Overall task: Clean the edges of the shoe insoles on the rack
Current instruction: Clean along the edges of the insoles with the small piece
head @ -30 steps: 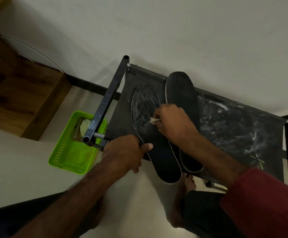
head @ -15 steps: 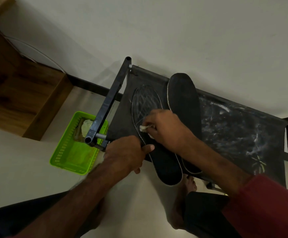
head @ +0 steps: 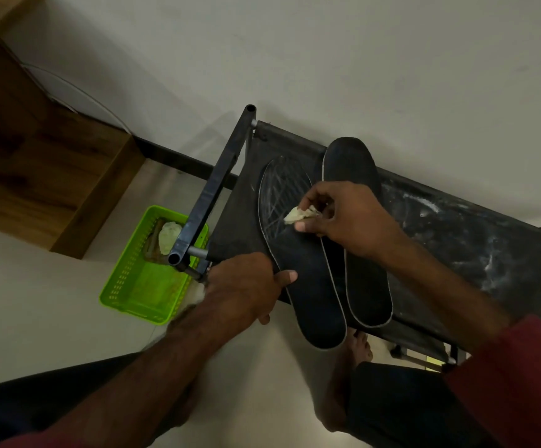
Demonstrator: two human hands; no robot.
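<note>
Two black insoles lie side by side on the black rack [head: 476,240], heels hanging over its front edge. The left insole [head: 311,286] has white scuff lines on its toe half. The right insole [head: 356,176] sits further back and is partly under my wrist. My right hand [head: 343,218] hovers over the middle of the left insole and pinches a small pale wad of cloth [head: 298,215]. My left hand [head: 246,286] grips the left edge of the left insole at the rack's front rail, thumb lying on top.
A bright green plastic basket [head: 127,286] holding a pale cloth stands on the floor left of the rack. A wooden cabinet [head: 46,176] fills the far left. The rack's cloth top right of the insoles is smeared white. My bare feet stand under the rack's front edge.
My right hand, with the cloth, slid left and toward me along the left insole, then moved back to its middle. My left hand kept its hold.
</note>
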